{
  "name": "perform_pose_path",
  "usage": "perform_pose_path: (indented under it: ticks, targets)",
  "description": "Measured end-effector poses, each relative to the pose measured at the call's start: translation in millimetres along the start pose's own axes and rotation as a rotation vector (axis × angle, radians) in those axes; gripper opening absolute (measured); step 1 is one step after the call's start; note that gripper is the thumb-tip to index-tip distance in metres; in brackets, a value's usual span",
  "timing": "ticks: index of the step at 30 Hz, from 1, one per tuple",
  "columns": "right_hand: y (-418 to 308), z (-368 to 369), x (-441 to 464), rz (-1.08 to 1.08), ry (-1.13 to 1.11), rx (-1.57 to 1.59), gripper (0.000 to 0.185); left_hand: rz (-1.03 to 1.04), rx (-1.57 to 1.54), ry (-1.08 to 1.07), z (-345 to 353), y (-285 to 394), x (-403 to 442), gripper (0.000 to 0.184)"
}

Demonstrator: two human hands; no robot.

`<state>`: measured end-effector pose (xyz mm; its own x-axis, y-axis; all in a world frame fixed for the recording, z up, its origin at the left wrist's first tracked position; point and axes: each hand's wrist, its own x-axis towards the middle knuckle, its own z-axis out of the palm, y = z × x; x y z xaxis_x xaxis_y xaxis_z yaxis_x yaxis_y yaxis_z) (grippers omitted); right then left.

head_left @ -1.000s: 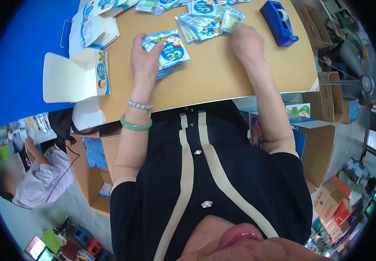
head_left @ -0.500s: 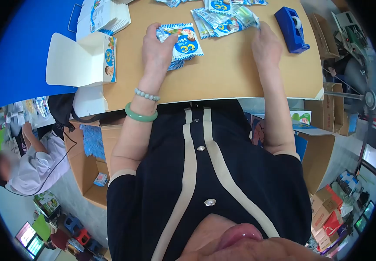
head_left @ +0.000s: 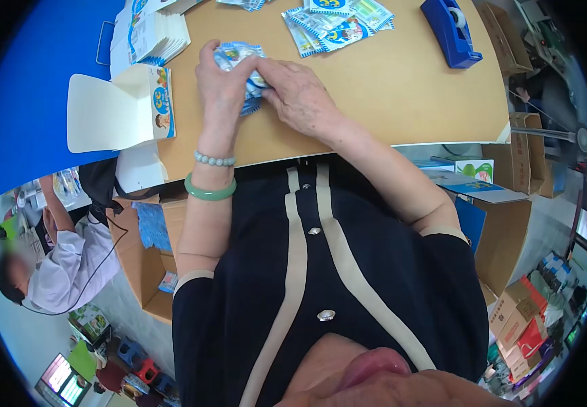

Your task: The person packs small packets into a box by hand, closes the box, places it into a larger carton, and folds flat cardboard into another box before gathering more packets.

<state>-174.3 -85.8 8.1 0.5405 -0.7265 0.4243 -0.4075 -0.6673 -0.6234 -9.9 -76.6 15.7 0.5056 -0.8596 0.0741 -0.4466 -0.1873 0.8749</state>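
My left hand (head_left: pixel 219 85), with a beaded bracelet and a green bangle at its wrist, grips a small stack of blue-and-white packets (head_left: pixel 242 54) above the tabletop. From the right, my right hand (head_left: pixel 300 95) meets it, with its fingers closed on the same packets' right edge. Both hands partly cover the stack. Farther back on the table lies a loose pile of similar packets (head_left: pixel 347 30). To the left of my left hand stands an open white carton (head_left: pixel 113 108) with a printed blue side, its lid folded back.
Flat folded cartons (head_left: pixel 147 34) are stacked at the back left. A blue tape dispenser (head_left: pixel 451 34) stands at the right of the tan tabletop (head_left: pixel 402 95). Below the table's left edge is a cardboard box (head_left: pixel 147 271). Another person (head_left: pixel 69 264) sits at the far left.
My right hand has left the loose pile and come left to the packets in my left hand. The held packets have tilted, and the view has shifted slightly.
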Motion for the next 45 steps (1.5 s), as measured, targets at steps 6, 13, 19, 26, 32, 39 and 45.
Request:
perform_pose_path:
  ticks: [6, 13, 19, 26, 32, 39, 45]
  targets:
    - [29.4, -49.4, 19.3, 0.111, 0.09, 0.002, 0.036, 0.062, 0.034, -0.028, -2.4, -21.0, 7.0, 0.065]
    - [66.6, -61.3, 49.8, 0.182, -0.035, -0.638, 0.018, 0.057, 0.048, -0.021, -1.2, -18.3, 4.8, 0.063]
    - [70.7, -70.2, 30.0, 0.183, 0.262, -0.567, 0.017, 0.035, 0.093, -0.011, -4.7, -10.8, 2.0, 0.061]
    - [18.0, -15.7, -4.3, -0.102, 0.186, -0.187, 0.012, 0.046, 0.14, -0.012, -4.5, -13.3, 3.6, 0.064]
    - [18.1, -3.6, -5.9, -0.076, 0.043, 0.02, 0.014, -0.006, 0.13, -0.016, -3.4, -0.2, 3.4, 0.069]
    - [29.9, -20.6, 5.2, -0.039, 0.002, 0.007, 0.013, 0.058, 0.418, -0.018, -6.7, 25.6, -9.2, 0.076]
    - [60.9, -61.1, 13.2, 0.043, 0.186, -0.61, 0.016, 0.038, 0.419, -0.012, -4.5, 25.3, -11.1, 0.077]
